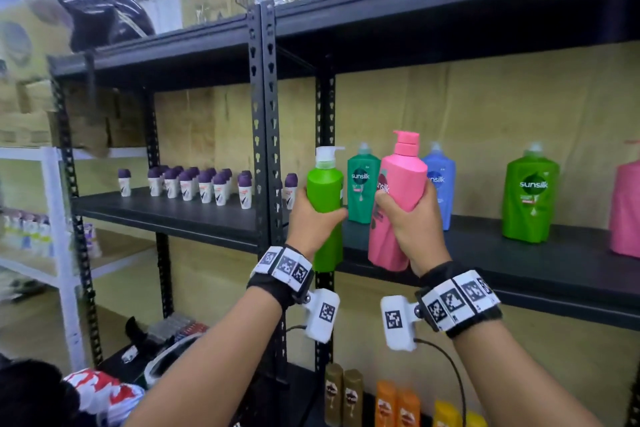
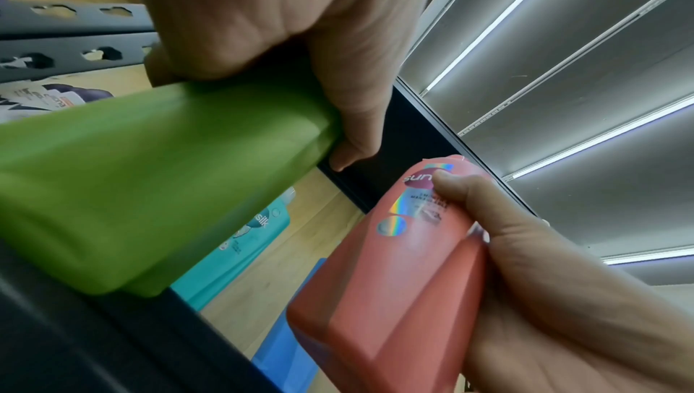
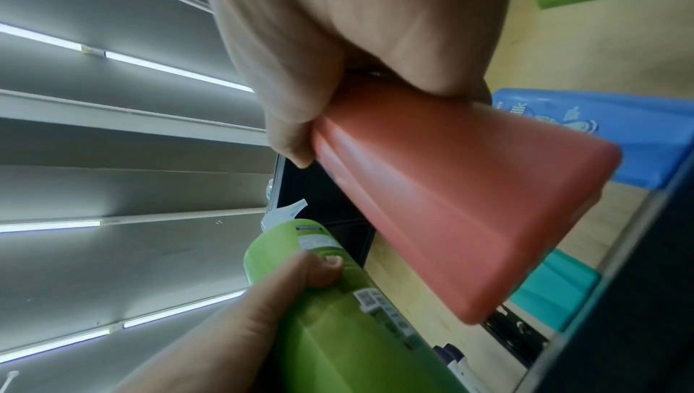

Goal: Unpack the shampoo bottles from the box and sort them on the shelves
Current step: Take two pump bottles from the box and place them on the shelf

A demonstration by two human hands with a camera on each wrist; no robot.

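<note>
Both wrists raised toward black shelf (image 1: 519,253): left hand (image 1: 313,215) wraps green pump bottle (image 1: 323,204), right hand (image 1: 412,222) wraps pink pump bottle (image 1: 398,198), tilted, neither set down. Risk, my judgement: pink base clips shelf lip, or either bottle knocks the dark-green bottle (image 1: 363,184) or blue bottle (image 1: 440,184) standing just behind. I note cardboard-backed shelving, small purple-capped bottles (image 1: 194,184) on the left bay, strip lights overhead

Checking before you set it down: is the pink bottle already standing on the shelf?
No, the right hand holds the pink bottle tilted, in front of the shelf.
</note>
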